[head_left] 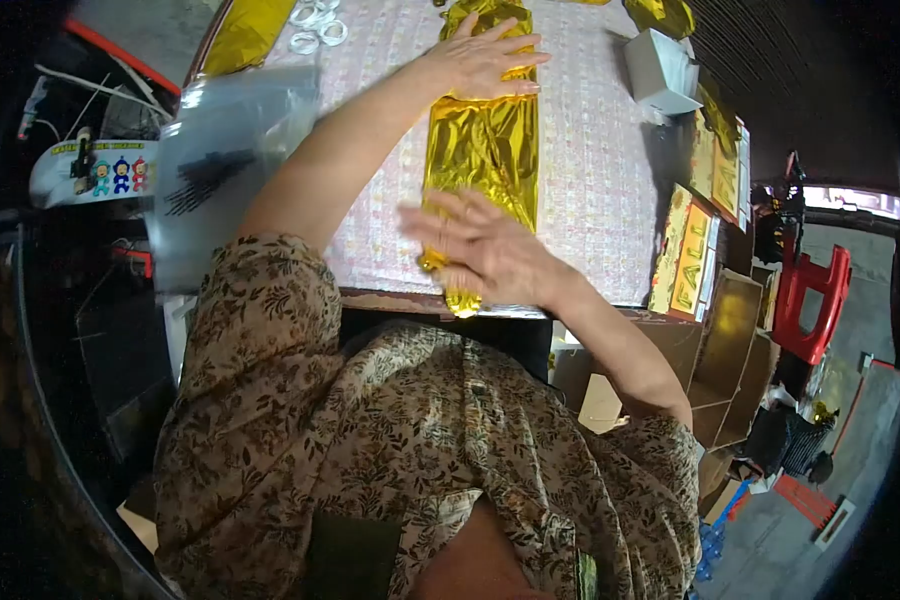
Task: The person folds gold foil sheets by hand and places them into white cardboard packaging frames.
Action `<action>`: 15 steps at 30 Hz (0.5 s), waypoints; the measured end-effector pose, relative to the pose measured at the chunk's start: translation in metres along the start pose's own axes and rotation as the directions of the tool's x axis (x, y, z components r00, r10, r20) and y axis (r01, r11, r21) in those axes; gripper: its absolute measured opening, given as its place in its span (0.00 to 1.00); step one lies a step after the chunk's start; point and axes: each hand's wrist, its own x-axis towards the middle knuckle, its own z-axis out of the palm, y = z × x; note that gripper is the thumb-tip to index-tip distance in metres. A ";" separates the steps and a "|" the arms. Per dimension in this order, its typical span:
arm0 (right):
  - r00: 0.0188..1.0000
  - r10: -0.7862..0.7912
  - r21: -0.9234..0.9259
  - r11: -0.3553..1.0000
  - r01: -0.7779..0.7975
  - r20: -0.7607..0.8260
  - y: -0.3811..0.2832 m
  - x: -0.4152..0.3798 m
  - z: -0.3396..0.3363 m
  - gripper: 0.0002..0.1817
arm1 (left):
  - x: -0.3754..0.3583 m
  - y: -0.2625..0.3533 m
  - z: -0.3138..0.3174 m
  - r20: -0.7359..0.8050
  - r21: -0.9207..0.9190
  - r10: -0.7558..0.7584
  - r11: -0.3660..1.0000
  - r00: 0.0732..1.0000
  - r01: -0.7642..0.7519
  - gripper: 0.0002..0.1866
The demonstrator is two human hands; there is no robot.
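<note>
Gold foil (482, 145) is lying lengthwise across the cloth-covered bench (595, 180), running from the far side towards the person's body, its narrow near end reaching the front edge. As far as an onlooker can judge, the piece is already forming a long, fairly straight band, while creases are showing all down its middle and the near end is looking bunched and uneven, so the surface is not lying fully smooth. The left hand (485, 62) is resting palm down on the farther stretch, its grip wide open, fingers fanning over the foil and pinching nothing. The right hand (490, 250) is moving over the nearer stretch, blurring at the fingers; its grip is looking loosely spread, with no pinch showing, though I cannot tell whether the fingertips are pressing on the foil or just passing above it. White rings (315, 25) and another gold sheet (245, 35) are lying at the far left, with clear plastic bags (225, 150) hanging over that side of the bench. A white box (658, 75) is standing at the far right, and yellow printed cartons (690, 255) are sitting by the right edge.
</note>
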 end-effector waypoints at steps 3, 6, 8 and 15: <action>0.982 0.100 0.469 0.883 -0.014 -0.159 0.013 -0.016 -0.017 0.18 | 0.001 -0.003 0.003 -0.004 0.015 0.009 1.000 1.000 -0.009 0.37; 0.833 0.090 -0.210 0.948 -0.240 -0.546 0.069 -0.017 -0.053 0.29 | 0.002 -0.003 0.007 -0.028 0.040 -0.001 0.999 1.000 0.002 0.36; 0.869 0.170 -0.287 0.899 -0.330 -0.464 0.094 -0.020 -0.062 0.25 | 0.001 -0.001 0.004 -0.015 0.046 -0.003 0.999 1.000 0.004 0.36; 0.941 0.136 -0.455 0.848 -0.273 -0.311 0.120 -0.019 -0.050 0.20 | 0.000 -0.003 0.005 -0.037 0.057 0.016 0.998 0.999 -0.014 0.36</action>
